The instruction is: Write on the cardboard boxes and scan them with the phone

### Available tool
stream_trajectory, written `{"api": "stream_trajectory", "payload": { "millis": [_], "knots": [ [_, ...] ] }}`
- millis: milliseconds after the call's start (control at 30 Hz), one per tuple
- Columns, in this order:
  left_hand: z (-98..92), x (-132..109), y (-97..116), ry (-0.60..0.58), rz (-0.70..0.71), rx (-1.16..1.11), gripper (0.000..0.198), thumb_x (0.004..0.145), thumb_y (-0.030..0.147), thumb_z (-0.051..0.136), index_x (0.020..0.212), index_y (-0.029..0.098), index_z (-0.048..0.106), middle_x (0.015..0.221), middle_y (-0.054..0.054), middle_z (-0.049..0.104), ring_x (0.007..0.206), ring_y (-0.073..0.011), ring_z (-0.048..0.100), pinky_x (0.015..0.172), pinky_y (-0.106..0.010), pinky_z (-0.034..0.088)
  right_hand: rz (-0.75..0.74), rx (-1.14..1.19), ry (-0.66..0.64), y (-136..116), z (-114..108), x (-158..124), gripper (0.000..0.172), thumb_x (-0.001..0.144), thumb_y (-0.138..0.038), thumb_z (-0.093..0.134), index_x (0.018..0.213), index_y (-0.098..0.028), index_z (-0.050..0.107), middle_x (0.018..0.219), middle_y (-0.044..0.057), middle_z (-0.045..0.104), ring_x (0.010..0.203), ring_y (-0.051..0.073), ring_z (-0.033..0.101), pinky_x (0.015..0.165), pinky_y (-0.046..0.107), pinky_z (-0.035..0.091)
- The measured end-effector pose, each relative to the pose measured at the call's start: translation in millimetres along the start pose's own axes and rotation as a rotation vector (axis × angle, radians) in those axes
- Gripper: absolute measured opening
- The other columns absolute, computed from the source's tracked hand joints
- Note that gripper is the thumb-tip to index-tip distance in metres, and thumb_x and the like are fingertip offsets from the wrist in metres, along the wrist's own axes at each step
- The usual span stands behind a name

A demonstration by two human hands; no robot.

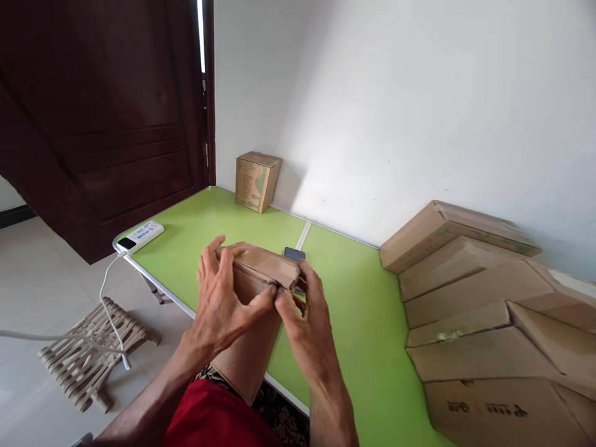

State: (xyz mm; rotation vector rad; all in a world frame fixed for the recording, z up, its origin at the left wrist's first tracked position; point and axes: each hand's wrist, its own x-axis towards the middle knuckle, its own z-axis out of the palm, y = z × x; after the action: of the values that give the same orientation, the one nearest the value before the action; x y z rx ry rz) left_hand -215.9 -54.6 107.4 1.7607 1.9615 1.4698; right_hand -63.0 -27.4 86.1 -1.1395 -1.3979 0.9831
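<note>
Your left hand [218,295] and right hand [305,313] clamped on cardboard carton [251,357], held at near edge of green folding table [363,338]. Top panel [270,262] looks down; your thumbs nearly meet below its rim, so work there seems unfinished. Small printed carton [251,185] by wall stands apart.

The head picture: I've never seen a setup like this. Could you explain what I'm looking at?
There is no machine here, just a person's bare left hand and bare right hand. The only picture comes from a camera worn on the head, looking forward and down. Both hands hold a brown cardboard box near its upper end. On the green table with a pale rim are a brown cardboard carton with green print, a white oblong device with a black end, and a dark, flat, partly hidden object. More brown cardboard boxes line the right side.
</note>
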Motion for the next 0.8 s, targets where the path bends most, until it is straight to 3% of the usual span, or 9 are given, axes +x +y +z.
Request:
{"api": "stream_trajectory", "payload": {
  "millis": [100, 200, 300, 533, 700, 800],
  "knots": [
    [-18.5, 4, -11, 0.033, -0.025, 0.03, 0.052, 0.085, 0.057, 0.075, 0.127, 0.029, 0.063, 0.15, -0.015, 0.046, 0.148, -0.043, 0.041, 0.122, -0.068, 0.036, 0.073, 0.0, -0.075, -10, 14, 6, 0.091, 0.083, -0.065, 0.071, 0.16, -0.022, 0.047, 0.159, 0.015, 0.052, 0.144, 0.038, 0.053, 0.116, 0.053, 0.05],
    [-38.3, 10, -25, 0.081, -0.092, 0.059, 0.052, 0.087, 0.066, 0.069, 0.122, 0.028, 0.066, 0.148, -0.015, 0.049, 0.149, -0.0424, 0.041, 0.123, -0.067, 0.036, 0.047, 0.006, -0.222, -19, 33, 16, 0.095, 0.085, -0.071, 0.07, 0.163, -0.024, 0.044, 0.162, 0.014, 0.048, 0.151, 0.036, 0.046, 0.122, 0.052, 0.045],
    [-50.0, 15, -35, 0.078, -0.159, 0.061, 0.055, 0.087, 0.068, 0.068, 0.122, 0.026, 0.066, 0.145, -0.015, 0.05, 0.151, -0.04, 0.041, 0.124, -0.064, 0.038, 0.009, 0.035, -0.275, -23, 52, 24, 0.094, 0.089, -0.074, 0.066, 0.164, -0.024, 0.041, 0.161, 0.014, 0.046, 0.155, 0.031, 0.041, 0.129, 0.049, 0.036],
    [-47.9, 20, -35, 0.17, -0.196, 0.063, 0.043, 0.083, 0.053, 0.069, 0.114, 0.025, 0.066, 0.139, -0.013, 0.058, 0.141, -0.0391, 0.051, 0.12, -0.063, 0.04, -0.098, 0.03, -0.202, -24, 74, 17, 0.082, 0.093, -0.066, 0.065, 0.16, -0.024, 0.042, 0.156, 0.015, 0.046, 0.151, 0.029, 0.044, 0.128, 0.051, 0.037],
    [-44.2, 22, -33, 0.186, -0.118, 0.055, 0.032, 0.081, 0.044, 0.072, 0.105, 0.024, 0.067, 0.134, -0.012, 0.064, 0.132, -0.0385, 0.058, 0.115, -0.063, 0.043, -0.172, -0.052, -0.105, -19, 71, 14, 0.078, 0.093, -0.058, 0.066, 0.158, -0.02, 0.045, 0.152, 0.016, 0.052, 0.145, 0.031, 0.051, 0.125, 0.053, 0.041],
    [-41.9, 21, -37, 0.149, -0.033, 0.079, 0.035, 0.087, 0.048, 0.073, 0.113, 0.025, 0.069, 0.132, -0.01, 0.065, 0.129, -0.0361, 0.059, 0.114, -0.059, 0.045, -0.143, -0.031, -0.115, -10, 64, 22, 0.08, 0.095, -0.065, 0.062, 0.158, -0.018, 0.047, 0.154, 0.017, 0.053, 0.147, 0.03, 0.05, 0.125, 0.05, 0.04]
  ]
}}
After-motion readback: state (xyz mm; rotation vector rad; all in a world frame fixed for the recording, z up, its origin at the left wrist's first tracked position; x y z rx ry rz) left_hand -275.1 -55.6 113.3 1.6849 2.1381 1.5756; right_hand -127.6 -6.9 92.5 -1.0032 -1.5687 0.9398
